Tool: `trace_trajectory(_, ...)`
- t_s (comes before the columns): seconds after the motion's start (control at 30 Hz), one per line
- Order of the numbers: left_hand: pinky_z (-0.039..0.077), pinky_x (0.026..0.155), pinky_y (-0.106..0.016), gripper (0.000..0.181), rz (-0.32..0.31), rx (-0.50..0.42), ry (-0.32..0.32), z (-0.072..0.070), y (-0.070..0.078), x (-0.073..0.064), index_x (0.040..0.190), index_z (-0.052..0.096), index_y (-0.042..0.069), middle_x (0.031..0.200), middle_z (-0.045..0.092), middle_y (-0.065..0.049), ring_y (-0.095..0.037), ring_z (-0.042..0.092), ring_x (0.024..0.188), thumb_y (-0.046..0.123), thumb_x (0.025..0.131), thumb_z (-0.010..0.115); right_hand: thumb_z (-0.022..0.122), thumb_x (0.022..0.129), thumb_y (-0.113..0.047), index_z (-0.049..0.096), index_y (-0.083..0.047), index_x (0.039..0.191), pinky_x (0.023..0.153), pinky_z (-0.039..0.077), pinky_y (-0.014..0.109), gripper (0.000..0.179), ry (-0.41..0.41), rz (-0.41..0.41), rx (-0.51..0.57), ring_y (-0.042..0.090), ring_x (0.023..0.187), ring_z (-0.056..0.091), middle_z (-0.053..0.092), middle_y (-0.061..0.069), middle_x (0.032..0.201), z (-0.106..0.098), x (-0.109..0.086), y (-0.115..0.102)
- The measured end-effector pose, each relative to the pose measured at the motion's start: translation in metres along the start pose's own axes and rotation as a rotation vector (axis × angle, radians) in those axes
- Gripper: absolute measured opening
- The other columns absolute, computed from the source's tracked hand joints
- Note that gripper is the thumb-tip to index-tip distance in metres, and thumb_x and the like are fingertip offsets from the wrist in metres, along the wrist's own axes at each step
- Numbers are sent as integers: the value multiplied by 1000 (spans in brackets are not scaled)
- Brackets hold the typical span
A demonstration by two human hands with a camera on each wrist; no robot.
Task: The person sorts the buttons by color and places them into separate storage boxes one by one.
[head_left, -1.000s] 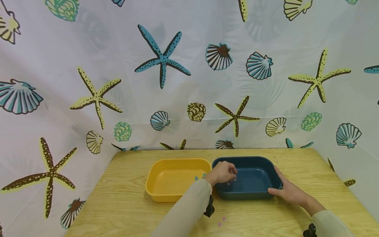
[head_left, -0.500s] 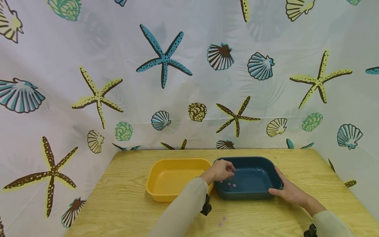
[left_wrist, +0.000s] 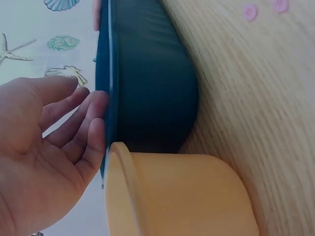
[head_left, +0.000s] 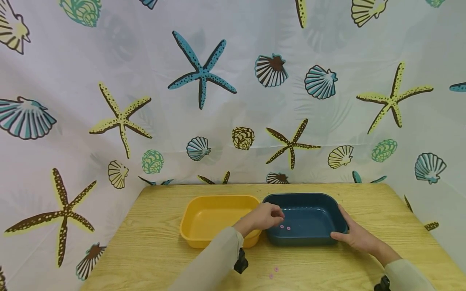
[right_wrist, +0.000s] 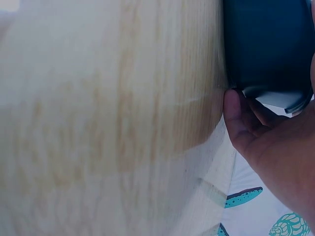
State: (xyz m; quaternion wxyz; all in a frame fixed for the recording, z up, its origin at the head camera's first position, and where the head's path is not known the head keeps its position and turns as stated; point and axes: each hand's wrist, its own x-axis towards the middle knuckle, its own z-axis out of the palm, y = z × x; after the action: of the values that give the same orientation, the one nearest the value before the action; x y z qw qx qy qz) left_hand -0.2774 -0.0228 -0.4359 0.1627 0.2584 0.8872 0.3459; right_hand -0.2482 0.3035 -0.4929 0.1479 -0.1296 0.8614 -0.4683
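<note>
My left hand (head_left: pixel 265 216) is over the near-left end of the dark blue bin (head_left: pixel 307 220), where it meets the yellow bin (head_left: pixel 193 239). Its fingers are loosely bent, and nothing shows between them in the left wrist view. Two small pink buttons (head_left: pixel 289 228) lie on the blue bin's floor, just right of that hand. At the bin's right end, my right hand (head_left: pixel 358 236) holds the corner, thumb on the front wall and fingers along the side. In the right wrist view, its thumb (right_wrist: pixel 232 103) presses against the bin wall; the other fingers are partly hidden.
Two more pink buttons (left_wrist: pixel 250 12) lie on the wooden table (head_left: pixel 145 242) in front of the bins. The bins stand side by side with their ends close together. A white cloth (head_left: pixel 218 169) printed with shells and starfish hangs behind and at both sides.
My left hand has moved left and slightly down, from inside the blue bin toward the yellow one, uncovering pink buttons. My right hand has stayed on the blue bin's corner.
</note>
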Motion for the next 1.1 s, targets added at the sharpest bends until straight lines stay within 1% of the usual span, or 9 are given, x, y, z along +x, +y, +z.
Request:
trace_trajectory(0.2, 47, 64, -21, 9, 55, -8, -6, 0, 1, -17, 95, 69, 8, 85, 64, 9, -7, 55, 71, 14, 91, 64, 60, 94, -26, -20, -10, 148, 99, 17, 69, 98, -2, 5, -8, 56, 133, -4, -17, 29, 151, 0, -1, -1)
trace_trajectory(0.3, 47, 63, -20, 7, 80, -9, -32, 2, 2, -25, 93, 70, 10, 85, 64, 10, -5, 56, 71, 14, 90, 65, 61, 94, -27, -19, -9, 148, 99, 16, 69, 98, 4, 12, -14, 56, 133, -4, -17, 29, 151, 0, -1, -1)
trace_trajectory(0.47, 47, 65, -20, 7, 110, -29, -91, 6, 4, -37, 94, 70, 9, 81, 63, 11, -4, 56, 70, 13, 90, 65, 62, 93, -27, -19, -9, 149, 99, 15, 69, 99, 11, 11, -19, 56, 133, -4, -16, 30, 151, 0, 0, 0)
trace_trajectory(0.6, 47, 66, -16, 6, 191, 38, -131, 13, 1, -45, 91, 71, 9, 79, 62, 14, 1, 55, 70, 12, 89, 66, 62, 93, -26, -18, -9, 149, 99, 16, 69, 99, 8, 6, -25, 57, 133, -4, -16, 30, 151, 1, 0, 1)
trace_trajectory(0.7, 46, 67, -13, 5, 247, 98, -180, 20, -3, -49, 90, 71, 9, 79, 63, 14, 4, 54, 70, 10, 88, 67, 62, 93, -26, -18, -9, 149, 99, 18, 69, 99, 7, 4, -18, 57, 133, -3, -16, 29, 151, 0, 0, 1)
trace_trajectory(0.83, 46, 66, -11, 4, 277, 141, -269, 28, -8, -55, 88, 72, 7, 78, 66, 12, 7, 55, 69, 9, 85, 71, 61, 94, -25, -18, -8, 149, 99, 20, 68, 98, 7, 1, -4, 57, 132, -3, -16, 30, 150, 0, 0, 1)
trace_trajectory(0.9, 46, 64, -10, 4, 295, 172, -299, 32, -11, -58, 87, 73, 8, 77, 67, 12, 8, 55, 68, 9, 83, 73, 61, 94, -25, -18, -8, 149, 99, 21, 68, 98, 6, -1, -2, 57, 132, -2, -17, 30, 150, 0, 0, 1)
trace_trajectory(0.97, 45, 63, -9, 4, 315, 212, -315, 35, -14, -61, 86, 74, 9, 75, 66, 13, 10, 54, 66, 10, 82, 74, 61, 94, -25, -18, -8, 149, 99, 20, 68, 98, 6, 0, 2, 57, 132, -2, -17, 30, 150, 0, 0, 1)
trace_trajectory(1.1, 44, 62, -8, 7, 344, 235, -332, 40, -18, -66, 85, 75, 9, 75, 64, 13, 10, 51, 65, 5, 79, 75, 61, 94, -26, -18, -8, 149, 99, 20, 68, 98, 7, -1, -5, 57, 132, -1, -16, 30, 150, 0, 0, 1)
